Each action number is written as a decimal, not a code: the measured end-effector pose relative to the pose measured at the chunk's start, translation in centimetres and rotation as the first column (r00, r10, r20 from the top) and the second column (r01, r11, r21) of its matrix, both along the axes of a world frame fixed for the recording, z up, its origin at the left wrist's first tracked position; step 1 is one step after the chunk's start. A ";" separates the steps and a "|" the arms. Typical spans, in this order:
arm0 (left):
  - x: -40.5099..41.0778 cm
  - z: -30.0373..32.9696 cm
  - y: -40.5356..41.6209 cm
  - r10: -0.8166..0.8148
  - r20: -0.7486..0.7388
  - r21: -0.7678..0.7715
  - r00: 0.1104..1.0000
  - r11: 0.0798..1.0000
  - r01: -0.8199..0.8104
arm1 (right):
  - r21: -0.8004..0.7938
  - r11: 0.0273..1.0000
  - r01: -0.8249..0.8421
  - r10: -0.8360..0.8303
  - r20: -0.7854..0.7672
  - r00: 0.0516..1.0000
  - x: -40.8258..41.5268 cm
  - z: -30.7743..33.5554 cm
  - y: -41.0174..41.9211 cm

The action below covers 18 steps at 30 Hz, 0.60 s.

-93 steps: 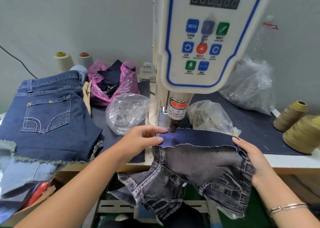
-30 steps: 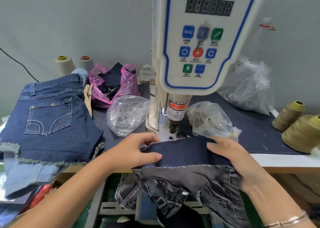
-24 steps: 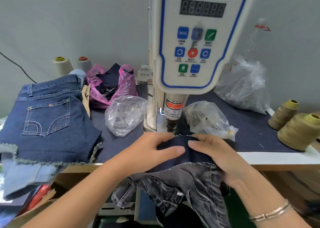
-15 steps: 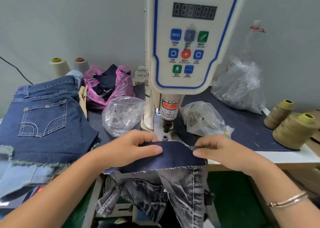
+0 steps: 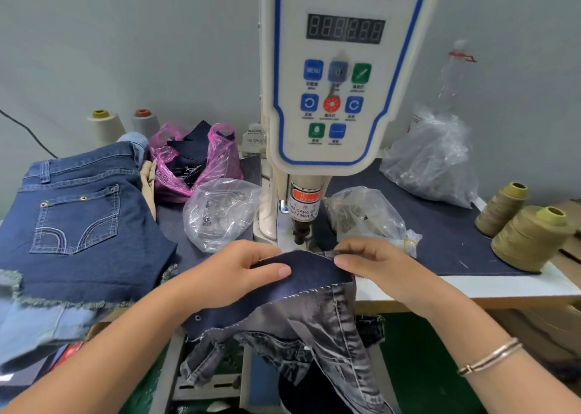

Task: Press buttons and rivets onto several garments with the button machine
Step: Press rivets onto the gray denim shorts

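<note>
Under the button machine [image 5: 333,77], both hands pinch the garment [image 5: 301,275] between them, left [image 5: 232,272], right [image 5: 380,266]

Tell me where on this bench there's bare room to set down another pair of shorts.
Best patch: dark mat between the small clear bag, big clear bag and thread cones. Left is crowded: blue shorts, pink bag, rivet bag.

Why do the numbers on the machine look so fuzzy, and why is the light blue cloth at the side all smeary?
In the head view the white button machine sits very close to the camera, so its dark number display and coloured keys look soft; at the left edge the pale blue denim piece is smeared by blur and wide-lens stretching; the two clear plastic bags show white glare.
</note>
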<state>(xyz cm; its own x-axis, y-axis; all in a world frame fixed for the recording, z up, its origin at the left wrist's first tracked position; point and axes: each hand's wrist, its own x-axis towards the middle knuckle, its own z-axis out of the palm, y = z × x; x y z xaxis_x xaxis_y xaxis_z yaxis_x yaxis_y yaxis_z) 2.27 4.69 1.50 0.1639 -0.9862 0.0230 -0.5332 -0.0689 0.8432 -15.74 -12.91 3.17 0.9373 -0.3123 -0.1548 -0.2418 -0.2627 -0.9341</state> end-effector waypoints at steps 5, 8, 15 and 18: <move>4.0 -1.3 0.9 0.163 -0.011 -0.007 0.987 0.987 -0.163 | -0.230 0.837 0.497 -0.465 0.183 0.866 0.6 0.8 -3.9; 5.9 -3.2 1.6 0.198 0.273 0.039 0.941 0.976 -0.216 | -0.801 0.484 0.351 -0.550 0.033 0.834 1.5 0.4 -7.2; 6.1 -6.5 1.7 0.307 0.334 -0.031 0.891 0.949 -0.315 | -0.985 0.144 -0.094 -0.484 -0.153 0.861 6.3 -2.2 -9.4; 6.4 -6.5 1.6 0.317 0.264 0.027 0.911 0.942 -0.336 | -0.985 0.155 -0.076 -0.533 -0.148 0.833 7.7 -3.0 -9.6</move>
